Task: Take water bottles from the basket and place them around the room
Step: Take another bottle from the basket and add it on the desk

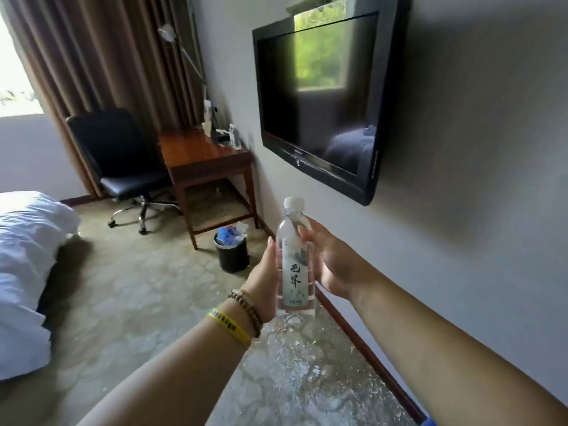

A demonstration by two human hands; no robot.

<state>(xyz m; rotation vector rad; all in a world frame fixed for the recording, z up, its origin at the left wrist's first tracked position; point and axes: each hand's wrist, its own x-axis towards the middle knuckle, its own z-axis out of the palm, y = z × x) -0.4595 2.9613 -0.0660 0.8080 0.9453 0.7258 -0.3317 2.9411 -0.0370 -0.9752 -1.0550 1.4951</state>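
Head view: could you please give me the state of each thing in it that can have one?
Bottle: upright, capped, held by both hands.
Left hand: gripping the bottle.
Right hand: gripping the bottle.
TV: off, wall-mounted.
Desk bottle: upright on the desk.
Bin: full of rubbish, upright.
Curtain: drawn aside.
Chair: unoccupied.

Open carpet (147, 287) ahead; television (319, 96) juts right.
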